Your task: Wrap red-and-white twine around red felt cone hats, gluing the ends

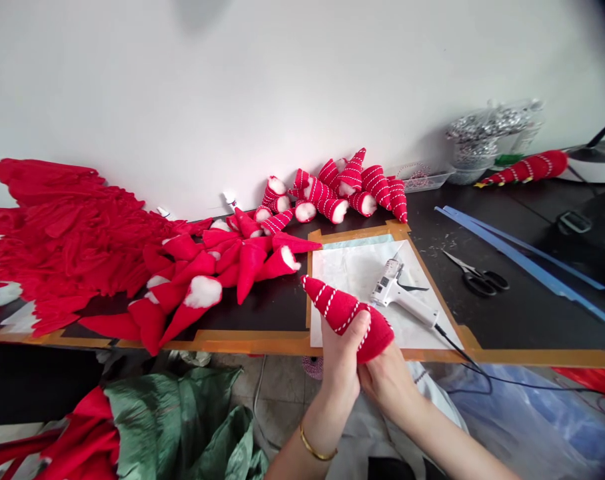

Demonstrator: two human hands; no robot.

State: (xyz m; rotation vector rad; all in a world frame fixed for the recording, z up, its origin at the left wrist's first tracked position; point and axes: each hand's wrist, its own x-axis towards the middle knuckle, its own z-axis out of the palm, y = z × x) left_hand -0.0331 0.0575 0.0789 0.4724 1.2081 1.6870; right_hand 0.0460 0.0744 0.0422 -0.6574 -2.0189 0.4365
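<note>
The white wall (282,80) rises behind everything I can see, and the black work surface (527,320) runs along it, edged in orange tape (252,343). I take the white paper sheet (345,283) taped to that surface as my landmark. Left of the paper lies a large heap of red felt (67,240), and nearer me and further left, a green woven sack (182,427) sits below the surface with red cloth (85,433) against it. A blue plastic sheet (527,407) lies nearer me and right of the paper. Further right of the paper are two long blue strips (522,260). Beyond the paper, a cluster of stuffed striped felt cones (332,193) leans by the wall. Closer to the paper's left edge, plain red cones (250,267) show white stuffing. A hot glue gun (402,293) rests on the paper, its cord trailing over the near edge, and black-handled scissors (477,279) lie just right of the paper.

I see the red felt cone (340,313), stitched in white, held just above the paper's near left corner, its tip pointing up and left. The left hand (340,373), wearing a gold bangle (316,448), has its fingers (335,343) closed around the cone, with the thumb (360,325) pressed onto the felt. The right hand (385,387) is against the cone's wide end, but I cannot tell how its fingers sit, because the felt hides them.
</note>
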